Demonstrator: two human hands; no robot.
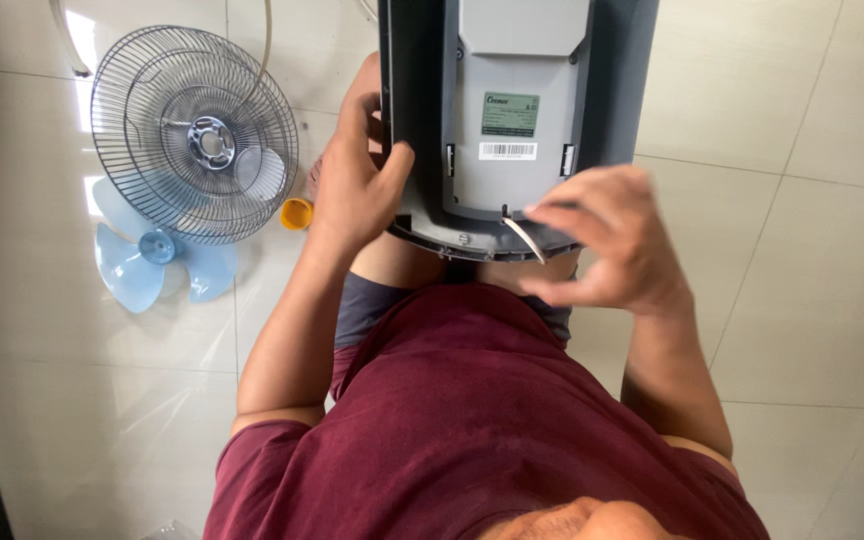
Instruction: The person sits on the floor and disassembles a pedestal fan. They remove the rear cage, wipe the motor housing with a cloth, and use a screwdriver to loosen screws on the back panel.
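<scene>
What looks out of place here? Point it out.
The fan is in pieces: the wire grille and pale blue blade lie on the tiled floor beside a small orange cap. The left hand grips the grey fan base; the right hand pinches a loose white cord.

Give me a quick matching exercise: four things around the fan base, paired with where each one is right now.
Things:
1. wire grille
2. blue fan blade
3. yellow cap
4. white cable

Places:
A. at the lower edge of the grey fan base, by the right hand
B. on the floor, between the grille and the left hand
C. on the tiles, partly under the grille
D. on the floor, on top of the blade

Pairs: 1-D, 2-C, 3-B, 4-A
</scene>
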